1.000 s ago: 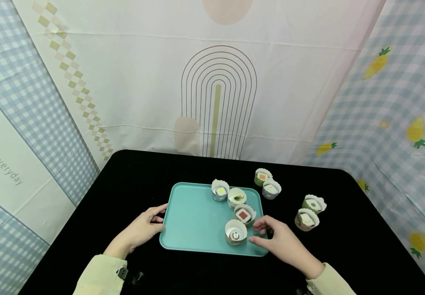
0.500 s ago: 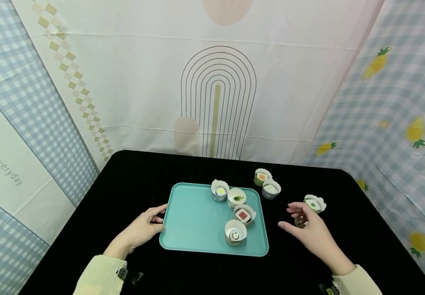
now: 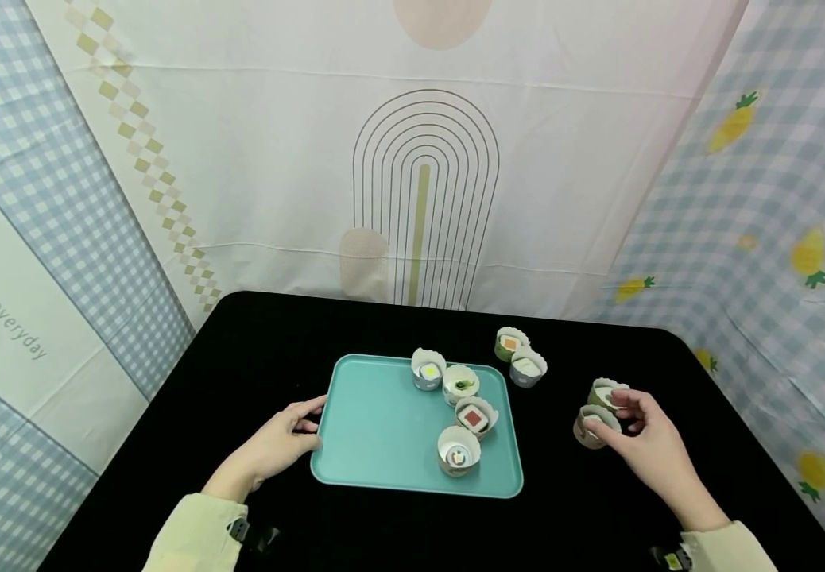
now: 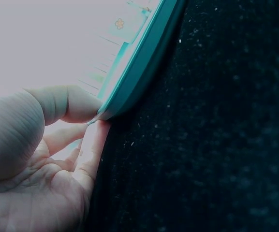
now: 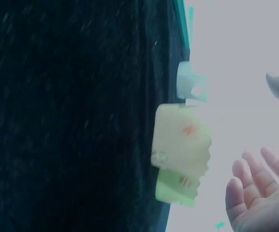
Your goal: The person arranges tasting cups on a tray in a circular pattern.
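My left hand (image 3: 276, 445) holds the left edge of a turquoise tray (image 3: 377, 429); the left wrist view shows its thumb and a finger meeting at the rim (image 4: 129, 79). My right hand (image 3: 654, 453) hovers at two paper baking cups on the table's right side, thumb and fingers apart. The nearer cup is brown-patterned (image 3: 586, 433), the one behind it green (image 3: 601, 388); fingers partly cover both in the head view. In the right wrist view the right hand (image 5: 267, 195) appears apart from the pale cup (image 5: 178, 137) and green cup (image 5: 174, 187), with nothing in its grasp.
Along the tray's right half stand several filled paper cups, including one with a red-topped square (image 3: 473, 418) and a front one (image 3: 457, 453). Behind the tray's far right corner are a green cup (image 3: 510, 344) and a grey cup (image 3: 527, 369). Patterned cloths surround the black table (image 3: 276, 334).
My right hand has moved right from beside the tray's front cup to the two cups on the table's right. The left hand and tray stay where they were.
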A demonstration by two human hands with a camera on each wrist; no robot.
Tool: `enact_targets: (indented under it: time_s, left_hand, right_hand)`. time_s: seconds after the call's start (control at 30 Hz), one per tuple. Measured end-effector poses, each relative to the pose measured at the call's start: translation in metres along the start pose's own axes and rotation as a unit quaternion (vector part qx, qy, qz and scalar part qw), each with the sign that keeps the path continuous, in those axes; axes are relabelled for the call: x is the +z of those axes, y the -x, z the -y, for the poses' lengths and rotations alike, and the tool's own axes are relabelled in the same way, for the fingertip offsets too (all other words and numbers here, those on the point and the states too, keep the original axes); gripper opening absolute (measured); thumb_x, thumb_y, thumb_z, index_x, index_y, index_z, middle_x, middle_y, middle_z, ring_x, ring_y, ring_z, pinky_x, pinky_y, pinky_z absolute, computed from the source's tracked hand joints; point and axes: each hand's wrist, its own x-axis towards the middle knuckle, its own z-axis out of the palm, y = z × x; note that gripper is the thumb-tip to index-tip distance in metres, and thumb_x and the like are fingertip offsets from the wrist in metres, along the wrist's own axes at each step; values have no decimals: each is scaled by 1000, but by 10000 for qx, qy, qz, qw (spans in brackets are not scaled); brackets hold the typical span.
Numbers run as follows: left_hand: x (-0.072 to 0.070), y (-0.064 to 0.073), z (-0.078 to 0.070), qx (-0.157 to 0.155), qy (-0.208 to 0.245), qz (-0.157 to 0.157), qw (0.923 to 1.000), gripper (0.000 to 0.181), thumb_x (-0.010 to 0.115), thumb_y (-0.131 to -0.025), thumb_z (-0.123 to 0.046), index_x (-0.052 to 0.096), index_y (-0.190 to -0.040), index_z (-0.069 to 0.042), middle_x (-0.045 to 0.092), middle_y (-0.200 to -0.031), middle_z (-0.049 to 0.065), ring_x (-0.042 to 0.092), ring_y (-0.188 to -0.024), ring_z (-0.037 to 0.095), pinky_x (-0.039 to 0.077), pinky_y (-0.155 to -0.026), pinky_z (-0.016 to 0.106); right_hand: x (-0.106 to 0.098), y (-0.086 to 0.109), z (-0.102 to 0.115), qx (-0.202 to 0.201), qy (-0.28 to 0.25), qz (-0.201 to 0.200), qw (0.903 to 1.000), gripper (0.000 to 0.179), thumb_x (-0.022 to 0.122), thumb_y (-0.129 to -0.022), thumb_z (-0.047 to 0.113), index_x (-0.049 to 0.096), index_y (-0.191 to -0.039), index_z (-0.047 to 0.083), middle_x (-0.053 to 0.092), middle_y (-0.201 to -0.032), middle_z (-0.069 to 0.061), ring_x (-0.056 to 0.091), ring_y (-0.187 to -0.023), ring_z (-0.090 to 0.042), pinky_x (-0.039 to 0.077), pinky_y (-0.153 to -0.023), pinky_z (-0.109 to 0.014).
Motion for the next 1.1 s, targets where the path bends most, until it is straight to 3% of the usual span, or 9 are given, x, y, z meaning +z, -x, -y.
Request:
enact_targets:
  time_s: [0.13,0.33,0.53,0.63,0.83,1.1]
  left_hand:
    - [0,0,0,-21,-2,6,10000,68,62,-85,-4,43,-147,-24,44,-137,2,49,-106,21,45,-77,37]
    - [-1,-1,0,-20,7,1,10000,67,61,-85,-4,43,-147,-23,44,-136,2,49,-105,21,45,-77,36]
    - [0,-1,0,-25,32,22,10000,68,61,-85,-4,43,-148,-23,44,-135,2,49,-104,21,44,-76,36]
    - [0,-1,0,-19,40,12,10000,68,61,-85,-4,43,-147,-23,44,-135,2,49,-104,21,44,-76,36]
    - [1,-1,1,-17,-6,-34,10000,68,61,-85,-4,43,-147,-23,44,-136,3,49,-105,21,45,-77,36]
    - [0,0,1,13,-48,-10,10000,68,62,-85,-5,42,-148,-24,43,-138,2,48,-107,21,45,-77,37]
  right_hand:
    - [-4,-1,-10,199,-86,82,9997,63,67,-90,40,44,-137,4,51,-126,-14,49,-102,-20,40,-74,-15]
    - [-7,-2,-22,740,-277,635,9949,69,61,-92,47,39,-140,2,47,-132,-17,48,-110,-28,47,-74,-23]
    - [-3,-4,-34,1385,-1004,1343,9761,72,59,-94,45,32,-142,-1,42,-134,-19,53,-104,-14,50,-79,-30]
    - [0,-4,-37,1606,-1272,1580,9659,75,60,-94,43,27,-144,-3,43,-132,-20,55,-104,-13,50,-82,-32]
    - [6,-4,-32,1696,-1295,1667,9626,78,67,-89,41,31,-142,-2,48,-128,-18,57,-104,-18,50,-80,-34]
    - [10,-4,-33,1611,-1216,1751,9636,76,68,-88,42,35,-143,1,44,-136,-21,54,-112,-28,49,-83,-38]
